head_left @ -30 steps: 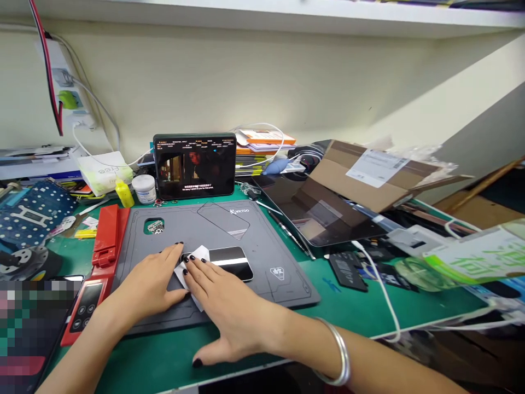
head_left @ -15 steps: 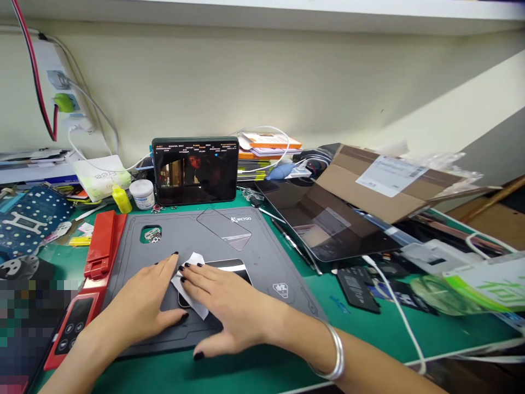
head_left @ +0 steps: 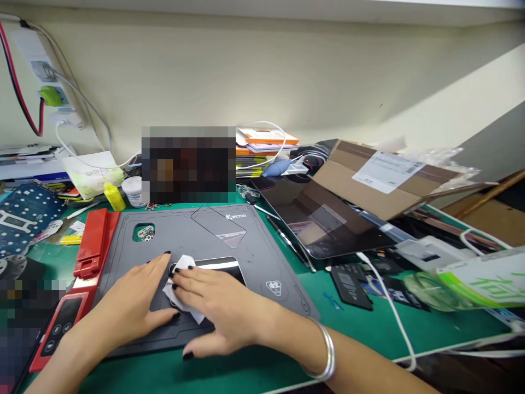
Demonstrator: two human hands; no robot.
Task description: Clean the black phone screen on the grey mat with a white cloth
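Observation:
A black phone [head_left: 223, 267] lies screen-up on a dark grey work mat [head_left: 262, 257]. My right hand [head_left: 209, 306] lies flat over the phone's left end, fingers stretched out, pressing a small white wipe [head_left: 180, 273] onto the glass. My left hand [head_left: 131, 303] rests flat on the mat just left of the phone, fingers extended, its thumb beside the wipe. A clear screen protector [head_left: 219, 227] lies on the mat behind the phone.
A red tool [head_left: 88, 246] lies along the mat's left edge. A yellow bottle [head_left: 114, 198] and white jar [head_left: 133, 191] stand behind. To the right are a tablet [head_left: 328, 219], a cardboard box [head_left: 381, 175], a white cable [head_left: 389, 312] and small black parts [head_left: 350, 284].
My right hand has slid the white wipe a little leftward across the phone. The view has shifted slightly, and my left hand stays flat beside the phone.

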